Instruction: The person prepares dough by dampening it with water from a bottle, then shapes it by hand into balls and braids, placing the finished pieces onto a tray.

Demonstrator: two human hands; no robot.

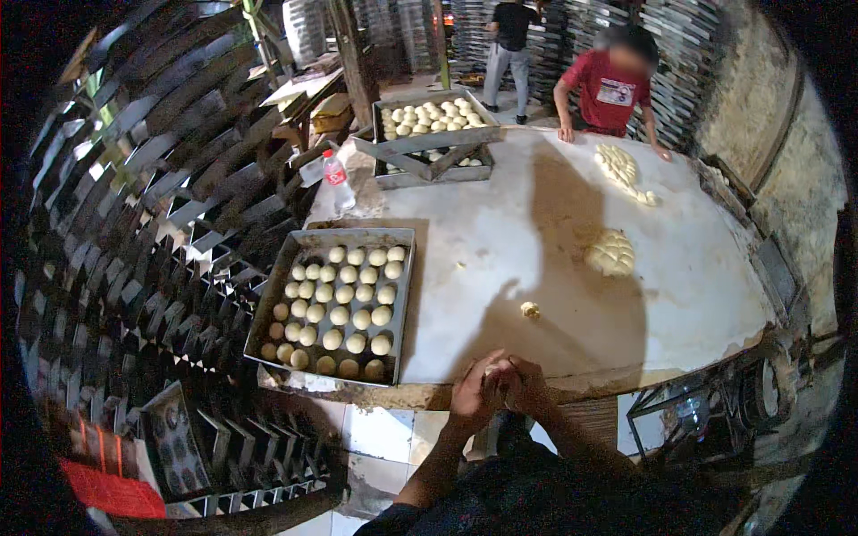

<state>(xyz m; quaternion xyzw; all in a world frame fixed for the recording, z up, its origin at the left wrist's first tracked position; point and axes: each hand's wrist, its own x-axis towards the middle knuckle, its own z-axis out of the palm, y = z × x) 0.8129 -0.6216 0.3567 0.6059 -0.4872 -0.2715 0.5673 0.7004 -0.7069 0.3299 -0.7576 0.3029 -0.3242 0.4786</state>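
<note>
Many balls sit apart in the tray, likely so they don't stick. The left hand and right hand cup together; I can't tell what's inside. A dough lump lies near, perhaps for easy reach.

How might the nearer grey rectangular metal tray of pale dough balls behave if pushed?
The grey rectangular metal tray probably stays stiff, given its raised metal walls. It may feel heavy, carrying many round pale dough balls, which might roll slightly since gaps separate many.
</note>
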